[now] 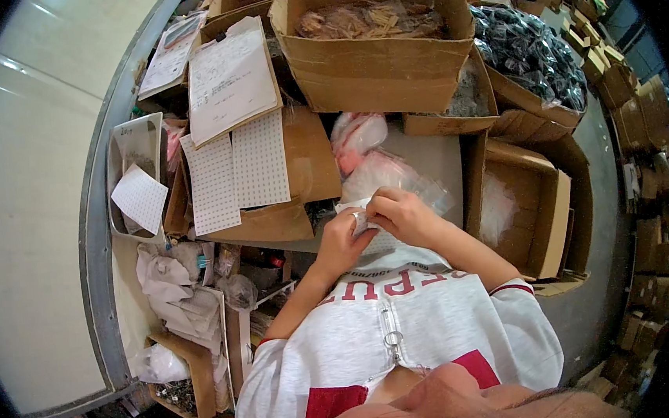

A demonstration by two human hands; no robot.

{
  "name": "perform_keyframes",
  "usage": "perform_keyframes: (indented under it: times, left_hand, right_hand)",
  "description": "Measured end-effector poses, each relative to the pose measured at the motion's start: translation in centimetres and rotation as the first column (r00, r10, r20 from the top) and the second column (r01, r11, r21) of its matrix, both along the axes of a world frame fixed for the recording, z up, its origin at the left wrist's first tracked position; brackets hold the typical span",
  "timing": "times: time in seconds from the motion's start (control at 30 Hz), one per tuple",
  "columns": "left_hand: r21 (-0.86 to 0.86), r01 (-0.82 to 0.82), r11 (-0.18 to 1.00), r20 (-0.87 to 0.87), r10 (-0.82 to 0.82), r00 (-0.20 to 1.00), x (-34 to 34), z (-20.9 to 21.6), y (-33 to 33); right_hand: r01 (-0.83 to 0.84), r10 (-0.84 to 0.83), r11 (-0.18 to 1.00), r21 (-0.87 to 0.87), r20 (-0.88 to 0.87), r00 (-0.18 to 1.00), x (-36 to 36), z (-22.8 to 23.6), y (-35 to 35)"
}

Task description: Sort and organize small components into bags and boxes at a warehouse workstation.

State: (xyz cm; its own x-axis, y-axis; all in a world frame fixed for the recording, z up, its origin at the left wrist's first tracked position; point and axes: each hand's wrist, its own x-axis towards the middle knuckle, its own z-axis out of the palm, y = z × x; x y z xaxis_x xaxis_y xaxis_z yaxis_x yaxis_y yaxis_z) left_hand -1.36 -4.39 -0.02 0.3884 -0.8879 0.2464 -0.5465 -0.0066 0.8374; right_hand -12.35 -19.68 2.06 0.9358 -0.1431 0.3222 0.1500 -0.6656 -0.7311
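My left hand and my right hand meet in front of my chest, fingers closed in a pinch. Between them is a small white piece, with part of a white sheet of small printed marks showing just below; the fingers hide most of both. Right beyond my hands lies a pile of clear plastic bags on the grey table. A pink and white bundle in plastic rests behind that pile. Two label sheets hang over a carton to the left.
A large carton with bagged brown parts stands at the back. Black bagged items fill a box at the far right. To the right, an open carton holds clear plastic. Papers and a white tray are at left.
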Motion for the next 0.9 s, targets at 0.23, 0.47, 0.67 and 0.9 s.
perform_keyframes:
  times: [0.23,0.47,0.67,0.9]
  left_hand:
    - [0.082,-0.162,0.983,-0.034,0.165,0.986,0.6,0.3,0.7]
    - [0.080,-0.221,0.972,-0.024,0.223,0.974,1.6,-0.6,1.3]
    - [0.096,-0.216,0.972,-0.046,0.221,0.974,1.6,-0.5,1.5]
    - [0.094,-0.202,0.975,-0.026,0.205,0.978,1.6,-0.6,1.8]
  right_hand:
    - [0.328,-0.266,0.844,0.424,-0.201,0.943,-2.4,-3.9,-6.5]
    - [0.455,-0.385,0.888,0.068,-0.431,0.816,-6.6,-18.1,-10.9]
    - [0.500,-0.506,0.853,-0.149,-0.468,0.725,-6.2,-18.7,-8.7]
    - [0.601,-0.328,0.780,0.171,-0.707,0.627,-5.0,-18.3,-10.4]
